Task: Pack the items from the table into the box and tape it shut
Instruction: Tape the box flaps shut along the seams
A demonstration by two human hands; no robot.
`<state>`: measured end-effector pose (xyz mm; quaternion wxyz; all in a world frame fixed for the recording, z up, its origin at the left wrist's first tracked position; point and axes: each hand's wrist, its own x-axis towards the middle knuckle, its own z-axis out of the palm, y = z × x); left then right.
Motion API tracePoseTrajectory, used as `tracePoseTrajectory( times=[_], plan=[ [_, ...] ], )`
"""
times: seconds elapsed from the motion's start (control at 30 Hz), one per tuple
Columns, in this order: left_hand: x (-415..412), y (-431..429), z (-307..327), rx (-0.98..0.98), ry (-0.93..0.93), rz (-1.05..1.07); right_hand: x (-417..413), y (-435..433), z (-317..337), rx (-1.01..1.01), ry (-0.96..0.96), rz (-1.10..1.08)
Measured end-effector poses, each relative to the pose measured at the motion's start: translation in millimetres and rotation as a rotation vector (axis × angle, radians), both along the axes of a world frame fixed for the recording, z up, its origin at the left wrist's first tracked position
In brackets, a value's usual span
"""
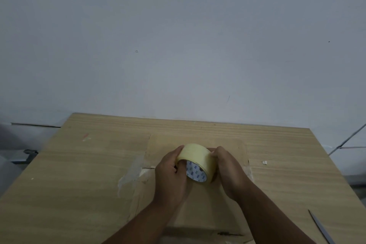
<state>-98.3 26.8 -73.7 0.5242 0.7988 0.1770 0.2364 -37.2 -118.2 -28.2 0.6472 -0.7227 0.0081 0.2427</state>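
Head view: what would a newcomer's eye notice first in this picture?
The yellowish tape roll at the centre, held in the grip of the left hand and right hand, above a cardboard box on the wooden table. A grey blade lies on the table at the picture's lower right.

A pale wood-grain table (79, 184) stands against the wall. A cardboard box (198, 214) sits on it, directly beneath both hands. Left of the left hand (172, 176), a wrinkled strip of clear tape (129, 174) lies by the box's side. Right of the right hand (229, 172) lies a small white scrap (264, 162). Nearer the person on that side lies a grey blade (321, 228).
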Motion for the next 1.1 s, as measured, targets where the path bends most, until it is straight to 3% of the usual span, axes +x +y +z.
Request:
tracePoseTrajectory(
  times=[0.43,0.6,0.73,0.83,1.1],
  plan=[
    [-0.8,-0.9,5.7,0.003,0.013,0.006,-10.0,-3.7,-3.3,0.071,-0.14,0.057],
    [-0.2,-1.2,6.3,-0.099,0.035,0.065,-19.2,-11.0,-2.6,0.119,-0.262,0.073],
    [-8.7,4.9,6.5,-0.236,-0.017,-0.144,-18.0,-8.4,9.0,0.171,-0.305,0.046],
    [-17.4,3.9,9.0,-0.433,-0.124,-0.301,-13.2,-7.5,16.4,0.043,-0.437,0.098],
    [-10.4,14.4,45.0,0.386,-0.186,-0.084,-10.7,15.2,27.3,-0.242,-0.711,0.345]
  ],
)
